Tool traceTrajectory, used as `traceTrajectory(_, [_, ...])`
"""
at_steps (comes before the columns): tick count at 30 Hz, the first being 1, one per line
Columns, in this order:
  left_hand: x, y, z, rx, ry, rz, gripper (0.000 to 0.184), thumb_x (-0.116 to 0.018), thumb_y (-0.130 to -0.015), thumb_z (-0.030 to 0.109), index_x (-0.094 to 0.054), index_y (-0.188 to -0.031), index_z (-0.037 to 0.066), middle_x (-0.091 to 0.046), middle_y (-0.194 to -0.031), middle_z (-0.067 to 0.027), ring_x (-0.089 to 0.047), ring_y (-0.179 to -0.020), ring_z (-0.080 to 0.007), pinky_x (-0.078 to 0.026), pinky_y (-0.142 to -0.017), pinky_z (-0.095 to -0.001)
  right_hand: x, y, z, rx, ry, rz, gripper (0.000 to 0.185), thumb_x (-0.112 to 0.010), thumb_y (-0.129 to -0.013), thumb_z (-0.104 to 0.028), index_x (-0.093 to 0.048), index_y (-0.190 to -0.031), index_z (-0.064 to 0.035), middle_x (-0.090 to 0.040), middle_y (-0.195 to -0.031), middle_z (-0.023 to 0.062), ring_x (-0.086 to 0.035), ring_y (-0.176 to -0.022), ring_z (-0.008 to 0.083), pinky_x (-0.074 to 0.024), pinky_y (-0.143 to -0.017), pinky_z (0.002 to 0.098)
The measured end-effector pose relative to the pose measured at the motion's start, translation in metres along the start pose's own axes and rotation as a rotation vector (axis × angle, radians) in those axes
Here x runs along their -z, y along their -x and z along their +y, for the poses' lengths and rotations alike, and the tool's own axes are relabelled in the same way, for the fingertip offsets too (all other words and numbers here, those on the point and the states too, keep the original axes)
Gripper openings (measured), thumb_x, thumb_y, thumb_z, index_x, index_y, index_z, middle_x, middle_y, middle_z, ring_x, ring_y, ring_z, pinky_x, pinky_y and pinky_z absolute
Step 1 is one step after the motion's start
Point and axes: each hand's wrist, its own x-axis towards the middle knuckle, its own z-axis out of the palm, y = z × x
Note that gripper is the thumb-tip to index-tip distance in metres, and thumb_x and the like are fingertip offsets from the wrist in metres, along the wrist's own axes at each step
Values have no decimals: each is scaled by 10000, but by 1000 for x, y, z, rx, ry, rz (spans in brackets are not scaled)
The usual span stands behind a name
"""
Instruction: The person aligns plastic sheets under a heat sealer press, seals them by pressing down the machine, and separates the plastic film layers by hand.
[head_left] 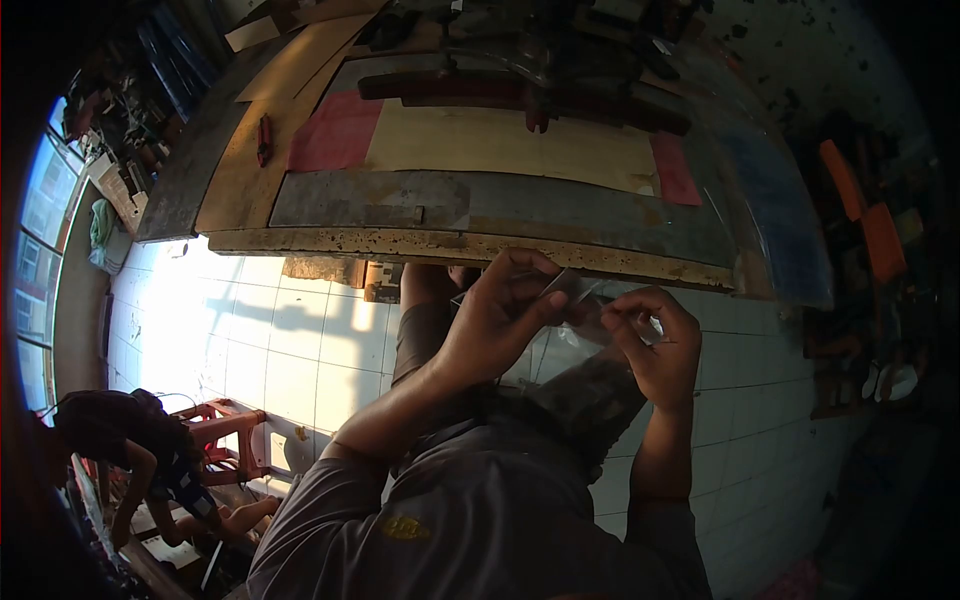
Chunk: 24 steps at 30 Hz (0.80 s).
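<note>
My left hand (510,305) pinches the edge of a clear plastic sheet or bag (572,335) between thumb and fingers. My right hand (655,335) grips the same plastic from the other side, fingertips pressed together. The film hangs between both hands above my lap, just in front of the workbench edge. Its lower part is see-through and hard to make out. Whether it is a bag or a flat sheet I cannot tell.
On the workbench (570,200) lies a yellow sheet (500,143) with pink ends, under a dark clamp bar (530,98). A red cutter (264,140) rests at left. Orange tools (880,240) sit at right. Another person (140,450) sits at lower left near a red stool (230,435).
</note>
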Motion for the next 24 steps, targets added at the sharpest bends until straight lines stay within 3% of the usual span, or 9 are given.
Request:
traceTrajectory(2, [1,0,3,11,-61,-9,351,-623,-1064,99,-495,-1352,-55,-750,-1134,-157,-733,-1068,-198,-588,-922,-317,0,0,-1,-7,-15,-4,160,-837,-862,-58,-731,-981,-57,-771,-903,24,-710,-779,95,-459,-672,250])
traceTrajectory(5, [2,0,2,50,-80,-15,356,-610,-1061,61,-523,-1380,-72,-736,-1174,-191,-739,-1091,-281,-605,-964,-381,-1,0,-3,-22,-36,-10,156,-833,-860,-49,-731,-979,-57,-769,-902,25,-705,-776,91,-456,-684,248])
traceTrajectory(8, [3,1,-3,59,-120,12,290,-619,-1058,71,-595,-1301,-87,-732,-1185,-190,-736,-1100,-269,-605,-975,-384,0,0,-2,-47,-45,-21,158,-828,-856,-38,-732,-981,-59,-768,-904,22,-701,-780,87,-455,-706,248])
traceTrajectory(24, [1,-1,-4,92,-53,38,262,-649,-1041,67,-622,-1252,-87,-739,-1164,-167,-732,-1111,-250,-608,-983,-368,2,0,-1,-59,-87,-50,182,-807,-850,-5,-733,-1010,-51,-753,-947,37,-703,-845,114,-504,-775,272])
